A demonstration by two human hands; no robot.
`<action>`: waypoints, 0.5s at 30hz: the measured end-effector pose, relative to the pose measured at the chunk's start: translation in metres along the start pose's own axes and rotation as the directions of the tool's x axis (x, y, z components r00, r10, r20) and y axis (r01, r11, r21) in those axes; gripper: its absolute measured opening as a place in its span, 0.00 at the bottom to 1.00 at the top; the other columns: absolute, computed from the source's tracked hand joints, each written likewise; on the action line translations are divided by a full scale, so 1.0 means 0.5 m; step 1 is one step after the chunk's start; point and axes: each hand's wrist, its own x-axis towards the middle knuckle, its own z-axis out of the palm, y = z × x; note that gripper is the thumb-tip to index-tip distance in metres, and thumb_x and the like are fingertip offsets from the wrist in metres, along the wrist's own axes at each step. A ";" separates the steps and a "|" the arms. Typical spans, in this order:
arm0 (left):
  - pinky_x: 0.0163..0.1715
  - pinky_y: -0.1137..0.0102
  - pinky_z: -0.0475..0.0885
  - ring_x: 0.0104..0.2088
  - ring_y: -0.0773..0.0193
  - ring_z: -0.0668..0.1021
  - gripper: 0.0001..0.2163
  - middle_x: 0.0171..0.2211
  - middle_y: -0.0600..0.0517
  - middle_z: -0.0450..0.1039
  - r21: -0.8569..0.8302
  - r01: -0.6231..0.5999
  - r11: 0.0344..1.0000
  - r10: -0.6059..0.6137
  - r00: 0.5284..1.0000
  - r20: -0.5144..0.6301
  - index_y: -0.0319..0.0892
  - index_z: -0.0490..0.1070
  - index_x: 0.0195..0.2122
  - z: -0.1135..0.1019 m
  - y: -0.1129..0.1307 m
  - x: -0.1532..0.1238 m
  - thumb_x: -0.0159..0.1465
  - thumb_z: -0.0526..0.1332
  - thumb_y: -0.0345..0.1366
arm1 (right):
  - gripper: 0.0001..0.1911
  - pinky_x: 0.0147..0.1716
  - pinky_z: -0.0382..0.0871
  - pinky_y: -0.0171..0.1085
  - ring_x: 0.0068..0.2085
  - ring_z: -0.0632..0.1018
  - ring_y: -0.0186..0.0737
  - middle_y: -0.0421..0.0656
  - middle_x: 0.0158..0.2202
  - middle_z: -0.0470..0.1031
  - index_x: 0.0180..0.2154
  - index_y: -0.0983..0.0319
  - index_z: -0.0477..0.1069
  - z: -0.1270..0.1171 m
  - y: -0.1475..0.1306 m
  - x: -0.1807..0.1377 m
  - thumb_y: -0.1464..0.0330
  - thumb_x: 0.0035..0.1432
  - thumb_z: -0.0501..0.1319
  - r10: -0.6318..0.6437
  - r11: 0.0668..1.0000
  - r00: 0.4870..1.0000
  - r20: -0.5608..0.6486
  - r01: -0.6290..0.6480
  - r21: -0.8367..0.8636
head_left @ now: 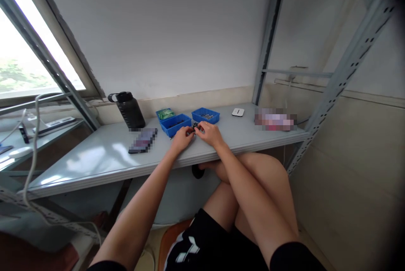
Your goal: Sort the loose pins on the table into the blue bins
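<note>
The fingers (190,132) of the left hand (182,138) and the right hand (210,133) are curled in and meet tip to tip, pinched on a small dark part (195,127) held just above the tabletop (95,157); its shape is too small to make out. Directly beyond the fingers stands a blue bin (166,130), and beyond and right of them a second blue bin (210,121) holding small dark pieces. A third bin (157,113) with green contents sits further out on the left. No finished piece lies set aside near the fingers, so the work looks to be at an early or middle stage, with parts left in the bins. Further left of the fingers lie a phone (143,140) and a black water bottle (129,111)
</note>
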 end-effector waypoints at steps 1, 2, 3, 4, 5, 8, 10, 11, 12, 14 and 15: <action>0.49 0.54 0.76 0.49 0.54 0.78 0.14 0.54 0.45 0.73 0.039 0.011 0.999 -0.010 0.999 -0.034 0.41 0.71 0.54 0.008 0.002 -0.004 0.70 0.62 0.40 | 0.15 0.47 0.75 0.45 0.46 0.77 0.40 0.46 0.48 0.75 0.49 0.63 0.72 0.003 0.003 0.002 0.59 0.69 0.59 0.007 1.000 0.999 0.034 -0.007 0.002; 0.50 0.53 0.76 0.50 0.54 0.78 0.14 0.55 0.45 0.73 0.075 0.020 0.997 -0.015 0.998 -0.056 0.42 0.72 0.54 0.015 0.003 -0.009 0.70 0.62 0.40 | 0.15 0.46 0.75 0.44 0.45 0.78 0.39 0.45 0.48 0.75 0.49 0.63 0.72 0.005 0.006 0.004 0.59 0.69 0.60 0.013 1.000 0.998 0.068 -0.013 0.002; 0.50 0.53 0.76 0.51 0.54 0.78 0.13 0.55 0.45 0.73 0.108 0.026 0.994 -0.018 0.997 -0.070 0.42 0.72 0.53 0.019 0.005 -0.014 0.70 0.62 0.40 | 0.14 0.46 0.76 0.43 0.45 0.78 0.39 0.45 0.48 0.75 0.49 0.62 0.72 0.008 0.009 0.006 0.60 0.69 0.60 0.020 1.000 0.995 0.099 -0.021 0.002; 0.50 0.53 0.76 0.51 0.54 0.78 0.13 0.55 0.45 0.73 0.137 0.032 0.990 -0.021 0.997 -0.079 0.43 0.72 0.53 0.021 0.006 -0.017 0.70 0.62 0.40 | 0.14 0.46 0.76 0.43 0.45 0.78 0.39 0.45 0.48 0.75 0.49 0.62 0.72 0.010 0.012 0.007 0.60 0.69 0.60 0.029 1.000 0.992 0.123 -0.029 0.000; 0.50 0.54 0.76 0.51 0.54 0.78 0.13 0.55 0.45 0.73 0.162 0.038 0.986 -0.024 0.996 -0.084 0.43 0.72 0.53 0.021 0.007 -0.020 0.70 0.62 0.40 | 0.14 0.46 0.76 0.43 0.45 0.78 0.39 0.46 0.48 0.75 0.49 0.62 0.72 0.011 0.014 0.009 0.60 0.69 0.60 0.038 0.999 0.989 0.141 -0.038 -0.003; 0.50 0.54 0.76 0.50 0.54 0.78 0.13 0.54 0.45 0.73 0.222 0.060 0.973 -0.039 0.994 -0.100 0.42 0.72 0.53 0.018 0.009 -0.022 0.70 0.62 0.40 | 0.14 0.47 0.76 0.44 0.46 0.78 0.39 0.46 0.50 0.75 0.50 0.62 0.72 0.015 0.019 0.012 0.60 0.69 0.60 0.076 0.997 0.985 0.156 -0.074 -0.023; 0.50 0.54 0.76 0.50 0.54 0.78 0.13 0.54 0.45 0.74 0.249 0.071 0.966 -0.045 0.993 -0.106 0.42 0.72 0.53 0.016 0.009 -0.020 0.70 0.62 0.40 | 0.14 0.48 0.76 0.44 0.47 0.78 0.40 0.46 0.51 0.74 0.51 0.62 0.72 0.016 0.021 0.013 0.60 0.69 0.60 0.111 0.993 0.983 0.146 -0.105 -0.043; 0.50 0.54 0.76 0.50 0.55 0.78 0.13 0.54 0.45 0.74 0.259 0.075 0.963 -0.048 0.993 -0.108 0.42 0.72 0.53 0.016 0.008 -0.018 0.70 0.62 0.40 | 0.14 0.48 0.76 0.45 0.48 0.77 0.40 0.47 0.51 0.74 0.51 0.62 0.72 0.017 0.022 0.013 0.61 0.69 0.60 0.131 0.991 0.982 0.137 -0.125 -0.056; 0.50 0.54 0.76 0.50 0.54 0.78 0.13 0.54 0.45 0.74 0.268 0.079 0.960 -0.051 0.993 -0.110 0.42 0.72 0.53 0.016 0.008 -0.017 0.70 0.62 0.40 | 0.14 0.49 0.75 0.45 0.48 0.77 0.41 0.47 0.52 0.74 0.51 0.61 0.72 0.018 0.023 0.013 0.61 0.69 0.60 0.154 0.987 0.980 0.127 -0.146 -0.070; 0.50 0.53 0.76 0.50 0.54 0.78 0.13 0.54 0.45 0.74 0.282 0.092 0.955 -0.062 0.992 -0.113 0.42 0.72 0.53 0.017 0.007 -0.016 0.70 0.62 0.41 | 0.14 0.50 0.75 0.46 0.49 0.77 0.41 0.47 0.53 0.73 0.52 0.61 0.72 0.019 0.024 0.012 0.61 0.69 0.59 0.198 0.977 0.974 0.112 -0.188 -0.097; 0.50 0.53 0.76 0.50 0.54 0.78 0.13 0.54 0.45 0.73 0.288 0.100 0.952 -0.069 0.991 -0.115 0.42 0.72 0.53 0.017 0.007 -0.016 0.70 0.62 0.41 | 0.14 0.50 0.75 0.46 0.49 0.77 0.41 0.47 0.53 0.73 0.52 0.61 0.72 0.020 0.025 0.011 0.61 0.69 0.59 0.215 0.973 0.971 0.109 -0.203 -0.109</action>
